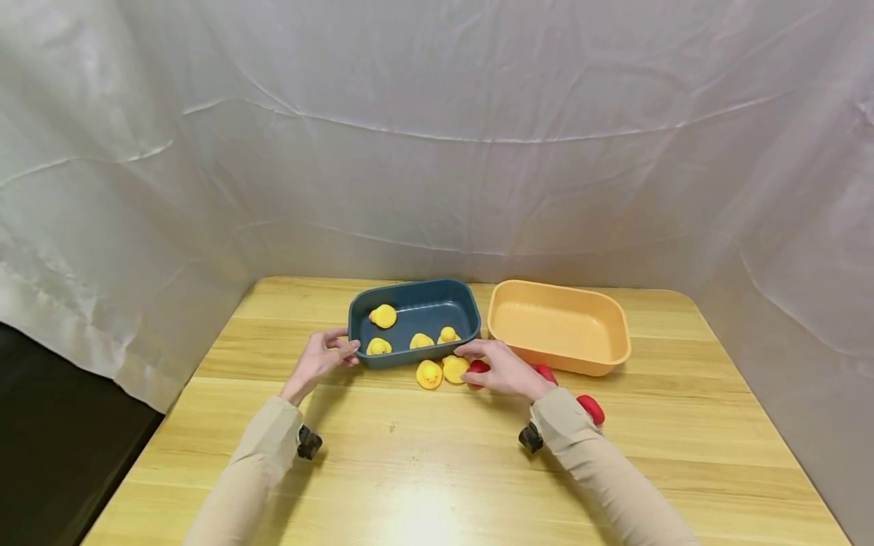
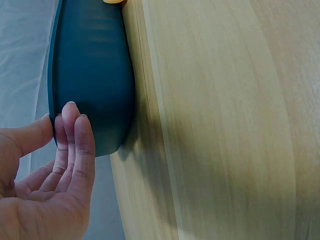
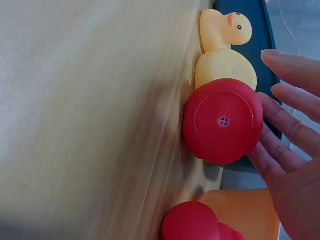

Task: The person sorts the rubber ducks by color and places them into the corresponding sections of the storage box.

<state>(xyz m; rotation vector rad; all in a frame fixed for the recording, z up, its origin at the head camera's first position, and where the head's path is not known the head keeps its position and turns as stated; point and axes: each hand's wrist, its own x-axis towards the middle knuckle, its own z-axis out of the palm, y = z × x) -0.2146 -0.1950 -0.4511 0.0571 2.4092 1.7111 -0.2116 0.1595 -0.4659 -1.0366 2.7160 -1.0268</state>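
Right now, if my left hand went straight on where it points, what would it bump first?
The blue bin, most likely: your left hand seems to be pinching its edge, leaving no clear gap.

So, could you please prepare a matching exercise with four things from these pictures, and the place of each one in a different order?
1. Left hand
2. Four yellow ducks
3. Right hand
4. Orange tub

A. Standing to the right of the dark blue tub in the head view
B. On the near side of both tubs, beside a red toy
C. Touching the dark blue tub's left end
D. Inside the dark blue tub

Pairs: 1-C, 2-D, 3-B, 4-A
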